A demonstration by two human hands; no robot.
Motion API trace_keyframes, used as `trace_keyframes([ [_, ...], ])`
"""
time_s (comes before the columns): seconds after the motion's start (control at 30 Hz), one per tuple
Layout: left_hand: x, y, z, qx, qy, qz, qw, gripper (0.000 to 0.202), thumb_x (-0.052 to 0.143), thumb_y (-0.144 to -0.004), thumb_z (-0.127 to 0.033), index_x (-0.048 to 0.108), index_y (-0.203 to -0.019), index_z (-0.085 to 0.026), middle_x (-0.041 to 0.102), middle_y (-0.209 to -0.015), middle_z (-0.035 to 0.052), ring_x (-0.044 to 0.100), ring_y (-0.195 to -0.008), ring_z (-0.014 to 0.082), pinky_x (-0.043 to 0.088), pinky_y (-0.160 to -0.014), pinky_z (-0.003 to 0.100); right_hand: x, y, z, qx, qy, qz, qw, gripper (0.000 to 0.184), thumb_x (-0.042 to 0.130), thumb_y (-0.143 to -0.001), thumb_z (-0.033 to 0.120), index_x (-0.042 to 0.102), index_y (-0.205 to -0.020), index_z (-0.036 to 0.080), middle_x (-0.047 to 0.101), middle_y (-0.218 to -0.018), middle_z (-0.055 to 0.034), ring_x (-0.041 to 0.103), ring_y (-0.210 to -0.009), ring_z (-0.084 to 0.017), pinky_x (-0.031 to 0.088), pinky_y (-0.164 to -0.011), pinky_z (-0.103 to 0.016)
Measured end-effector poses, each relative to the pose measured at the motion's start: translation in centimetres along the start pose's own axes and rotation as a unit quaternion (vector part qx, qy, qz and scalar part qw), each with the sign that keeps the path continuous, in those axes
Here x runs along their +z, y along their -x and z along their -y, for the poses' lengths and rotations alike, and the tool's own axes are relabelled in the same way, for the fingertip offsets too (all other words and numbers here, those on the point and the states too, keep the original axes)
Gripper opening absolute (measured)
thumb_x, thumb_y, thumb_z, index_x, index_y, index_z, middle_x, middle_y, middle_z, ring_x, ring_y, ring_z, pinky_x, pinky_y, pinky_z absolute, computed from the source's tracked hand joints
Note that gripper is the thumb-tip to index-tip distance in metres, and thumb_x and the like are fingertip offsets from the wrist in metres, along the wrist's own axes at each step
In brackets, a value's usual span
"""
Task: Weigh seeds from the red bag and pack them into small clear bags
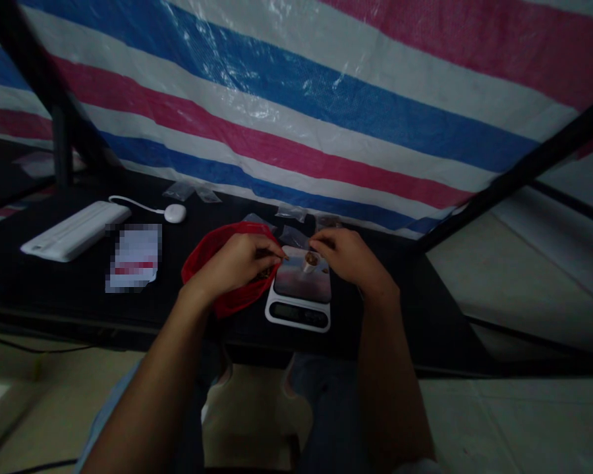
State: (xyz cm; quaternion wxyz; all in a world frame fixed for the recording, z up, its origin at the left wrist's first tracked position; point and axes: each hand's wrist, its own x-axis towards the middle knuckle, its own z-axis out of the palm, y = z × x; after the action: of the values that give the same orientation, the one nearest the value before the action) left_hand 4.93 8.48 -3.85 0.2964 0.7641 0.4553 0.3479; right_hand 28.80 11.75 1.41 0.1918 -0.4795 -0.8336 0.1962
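the left hand has its fingertips pressed together over a crumpled red plastic bag, and i can't see whether they pinch anything. a small white paper cup with brown contents leans on a white digital kitchen scale, the right hand at its rim, grip unclear.

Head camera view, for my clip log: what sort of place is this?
Probably a makeshift indoor workbench: a striped plastic tarp hangs behind a black table, which holds a digital scale and small clear plastic bags.
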Motion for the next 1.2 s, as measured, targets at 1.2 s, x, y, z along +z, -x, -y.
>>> trace_keyframes([
  [1.2, 6.1, -4.2, -2.3, 0.087, 0.0, -0.041, 0.995, 0.022, 0.067, -0.089, -0.008, 0.07, -0.109, -0.017, 0.073, -0.113, 0.0087, 0.071, -0.105, 0.0235, 0.058, -0.094, 0.038, 0.3, 0.2, -3.9, 0.048, -0.133, 0.058, 0.988, 0.013, 0.068, -0.084, 0.009, 0.079, -0.088, 0.015, 0.081, -0.09, -0.0065, 0.076, -0.085, -0.019, 0.056, -0.081, -0.029],
])
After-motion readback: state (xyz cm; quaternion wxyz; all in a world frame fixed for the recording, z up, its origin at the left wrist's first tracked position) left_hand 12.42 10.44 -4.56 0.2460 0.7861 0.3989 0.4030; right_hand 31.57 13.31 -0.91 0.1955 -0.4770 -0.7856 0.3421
